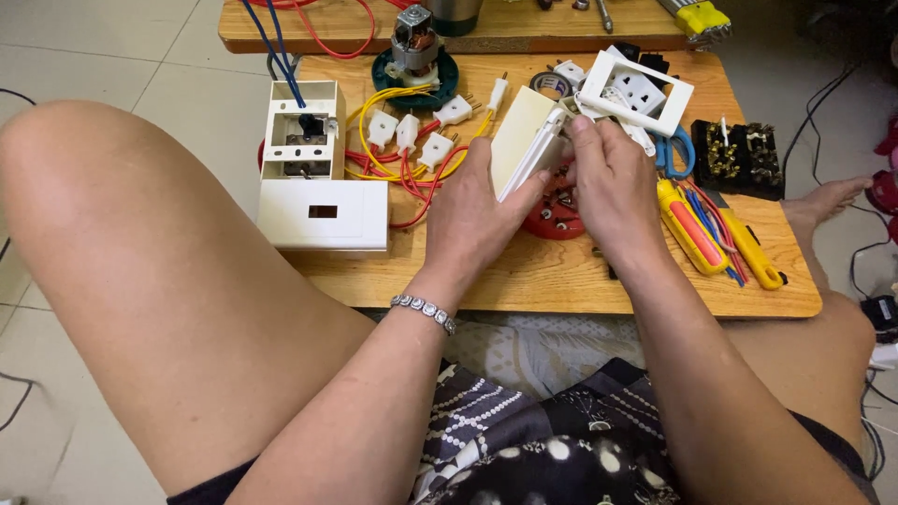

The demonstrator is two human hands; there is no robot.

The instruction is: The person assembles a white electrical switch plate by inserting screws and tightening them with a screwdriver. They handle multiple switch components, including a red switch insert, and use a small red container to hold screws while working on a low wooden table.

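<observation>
Cream plastic box between left hand and right hand

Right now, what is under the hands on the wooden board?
Under the left hand and right hand, a red round part lies on the wooden board. Its dark studs show; most of it is covered.

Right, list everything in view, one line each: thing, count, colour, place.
wooden board: one, light brown, on the floor.
open switch box: one, white, board's left.
cover plate: one, white, below that box.
plugs: about six, white, on red and yellow wires.
small motor: one, metal, on a green disc.
socket frame: one, white, above the hands.
scissors: one, blue handles.
screwdrivers: two, yellow, right.
flat box: one, cream, held.
bracelet: one, silver, left wrist.
left hand: holds flat box.
right hand: fingers on its edge.
</observation>
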